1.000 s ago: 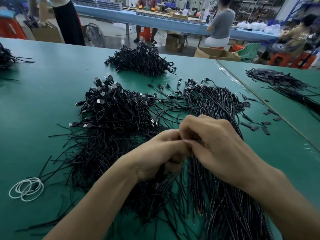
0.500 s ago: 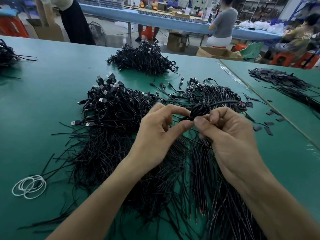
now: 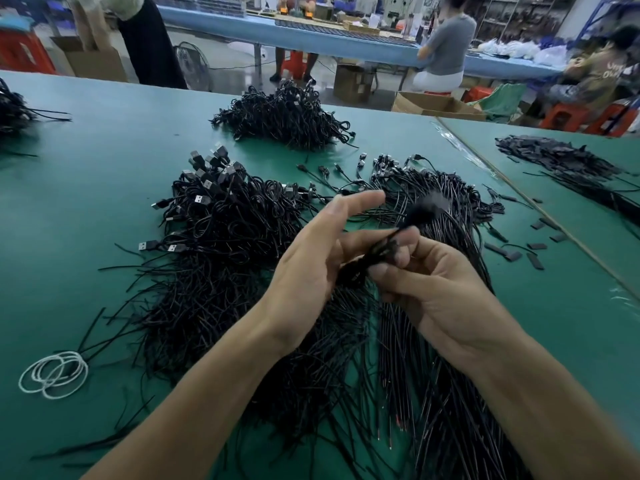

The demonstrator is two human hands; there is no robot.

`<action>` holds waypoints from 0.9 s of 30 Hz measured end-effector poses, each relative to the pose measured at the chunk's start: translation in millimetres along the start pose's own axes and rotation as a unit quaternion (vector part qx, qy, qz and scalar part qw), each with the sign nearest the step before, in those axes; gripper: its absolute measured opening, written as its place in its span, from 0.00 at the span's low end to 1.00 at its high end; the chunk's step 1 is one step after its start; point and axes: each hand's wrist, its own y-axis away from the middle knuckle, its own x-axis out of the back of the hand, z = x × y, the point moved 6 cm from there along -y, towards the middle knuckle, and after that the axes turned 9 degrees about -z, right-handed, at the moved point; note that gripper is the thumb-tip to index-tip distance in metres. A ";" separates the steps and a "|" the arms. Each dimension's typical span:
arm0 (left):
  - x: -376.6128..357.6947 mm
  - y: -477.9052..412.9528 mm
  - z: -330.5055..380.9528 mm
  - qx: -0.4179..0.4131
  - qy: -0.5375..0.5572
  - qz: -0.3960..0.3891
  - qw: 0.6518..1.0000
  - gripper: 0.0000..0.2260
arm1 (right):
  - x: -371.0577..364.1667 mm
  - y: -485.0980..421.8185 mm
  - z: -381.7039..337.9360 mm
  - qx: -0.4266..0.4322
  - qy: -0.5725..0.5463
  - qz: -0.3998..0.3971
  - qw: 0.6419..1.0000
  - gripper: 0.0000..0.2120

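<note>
Our left hand (image 3: pixel 311 268) lets go; the coiled cable (image 3: pixel 381 251) stays in our right hand (image 3: pixel 440 292).
Half a second ago both hands pinched it; now the left is released, fingers straight, at most brushing it, while the right pinches it between thumb and fingers, lifted just right of the USB heap (image 3: pixel 225 220); its far end blurs, so we judge a wrap is under way, the bundle not yet tied.

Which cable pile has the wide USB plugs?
The pile just left of the left hand: wide silver-ended plugs stick out along its far left edge, unlike the other piles.
</note>
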 end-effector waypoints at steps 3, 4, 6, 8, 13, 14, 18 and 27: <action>-5.6 1.0 4.8 -0.031 -0.067 0.010 0.997 0.19 | 5.0 -1.5 -2.6 -0.008 0.011 0.018 1.000 0.11; -7.0 0.5 6.3 -0.044 -0.096 0.011 0.994 0.14 | 7.1 -1.8 -4.2 -0.005 0.012 0.026 1.000 0.12; -4.1 -0.6 5.1 -0.058 -0.192 0.028 0.979 0.03 | 11.0 -2.1 -9.3 0.009 0.022 0.043 0.999 0.13; 3.0 1.0 1.6 -0.051 -0.316 0.076 0.944 0.13 | 13.7 -1.8 -13.5 0.027 0.031 0.060 0.997 0.14; 14.8 2.8 -5.6 -0.023 -0.336 0.144 0.931 0.17 | 15.2 0.0 -15.3 0.065 0.055 0.077 0.993 0.15; 16.2 2.2 -7.5 -0.009 -0.334 0.145 0.931 0.15 | 14.6 0.1 -14.9 0.070 0.055 0.073 0.993 0.15; 18.0 0.8 -10.4 0.007 -0.256 0.120 0.959 0.09 | 5.6 -2.3 -12.2 0.068 0.031 0.021 0.997 0.12; 10.4 -1.0 7.2 -0.075 -0.043 0.084 0.993 0.10 | 1.2 -1.8 -1.3 0.020 -0.004 -0.005 1.000 0.14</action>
